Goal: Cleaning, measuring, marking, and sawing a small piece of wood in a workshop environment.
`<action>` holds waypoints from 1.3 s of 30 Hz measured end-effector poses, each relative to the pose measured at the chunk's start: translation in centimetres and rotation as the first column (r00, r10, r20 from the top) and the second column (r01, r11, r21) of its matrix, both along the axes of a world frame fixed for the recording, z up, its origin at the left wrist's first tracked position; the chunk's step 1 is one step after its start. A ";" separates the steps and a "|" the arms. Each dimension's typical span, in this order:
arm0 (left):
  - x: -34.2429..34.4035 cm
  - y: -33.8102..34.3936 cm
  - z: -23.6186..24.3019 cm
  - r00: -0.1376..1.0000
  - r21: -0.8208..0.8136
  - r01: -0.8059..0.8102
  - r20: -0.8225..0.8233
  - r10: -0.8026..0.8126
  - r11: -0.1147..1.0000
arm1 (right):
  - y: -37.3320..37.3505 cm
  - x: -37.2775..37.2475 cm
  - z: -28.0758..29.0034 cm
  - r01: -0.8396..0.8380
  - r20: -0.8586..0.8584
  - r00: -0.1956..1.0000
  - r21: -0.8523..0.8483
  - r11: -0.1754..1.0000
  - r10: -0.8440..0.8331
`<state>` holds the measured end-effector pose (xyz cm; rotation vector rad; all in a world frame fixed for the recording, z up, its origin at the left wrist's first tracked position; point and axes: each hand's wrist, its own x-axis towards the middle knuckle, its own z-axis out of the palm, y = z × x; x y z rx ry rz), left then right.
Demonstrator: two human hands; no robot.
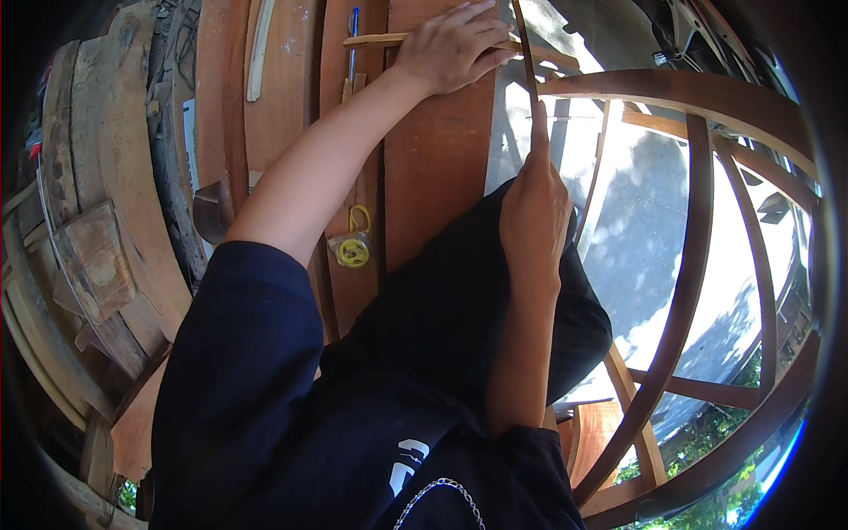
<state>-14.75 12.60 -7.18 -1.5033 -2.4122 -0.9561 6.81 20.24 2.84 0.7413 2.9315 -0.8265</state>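
My left hand (449,51) lies over a thin wooden strip (375,41), holding it down across a reddish-brown board (435,150). The strip comes out between thumb and fingers and sticks out past the board's right edge. In my right hand (537,203) is a long, thin tool that looks like a handsaw (527,53), seen nearly edge-on. Its dark blade crosses the strip just right of my left fingertips; whether it touches the wood I cannot tell. The handle is mostly hidden in my closed fingers.
A blue pen (353,42) and a yellow tape measure (352,251) lie on the planks left of the board. A curved wooden frame (693,230) stands at the right, close to my right arm. Rough timber pieces (128,159) are stacked at the far left.
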 end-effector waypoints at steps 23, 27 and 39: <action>0.0 0.0 0.0 0.999 -0.054 -0.008 -0.032 0.007 0.998 | -1.0 0.7 0.4 0.029 0.048 0.999 -0.092 0.995 -0.025; 0.0 0.0 0.0 1.000 -0.064 0.003 -0.008 -0.003 0.998 | -0.8 0.2 -0.2 0.049 0.034 0.998 -0.065 0.997 -0.047; 0.2 0.1 0.2 1.000 -0.019 0.011 -0.023 -0.011 1.000 | 0.1 0.5 0.6 0.029 0.036 0.999 -0.108 0.994 -0.026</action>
